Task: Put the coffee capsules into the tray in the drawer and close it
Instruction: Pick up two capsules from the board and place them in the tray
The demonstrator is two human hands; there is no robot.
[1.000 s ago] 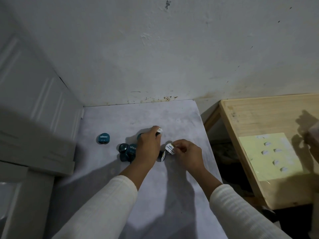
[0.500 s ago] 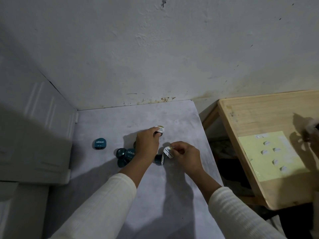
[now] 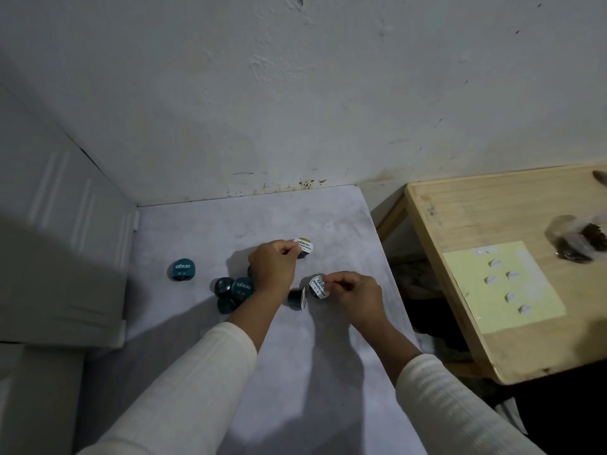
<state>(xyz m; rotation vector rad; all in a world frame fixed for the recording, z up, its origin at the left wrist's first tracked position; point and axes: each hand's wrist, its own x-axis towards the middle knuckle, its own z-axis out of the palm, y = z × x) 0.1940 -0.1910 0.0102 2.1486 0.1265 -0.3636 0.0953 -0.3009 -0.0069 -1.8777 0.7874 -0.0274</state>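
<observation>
My left hand (image 3: 272, 269) pinches a white-lidded coffee capsule (image 3: 303, 247) by its edge, above the grey table top (image 3: 295, 356). My right hand (image 3: 356, 295) grips a second white-lidded capsule (image 3: 318, 286) between thumb and fingers. Just left of it a dark capsule (image 3: 296, 298) lies on its side. A cluster of teal capsules (image 3: 235, 290) sits beside my left wrist, and one teal capsule (image 3: 183, 269) stands alone further left. No drawer or tray is in view.
A white panelled cabinet (image 3: 59, 257) borders the table on the left and a stained white wall (image 3: 295, 110) closes the back. To the right, across a dark gap, stands a wooden table (image 3: 492, 224) with a yellow sheet (image 3: 502, 290) and a plastic bag (image 3: 581, 239).
Both hands have lifted slightly and drawn apart, each keeping its white-lidded capsule. The view has shifted a little to the right, and a plastic bag now shows on the wooden table.
</observation>
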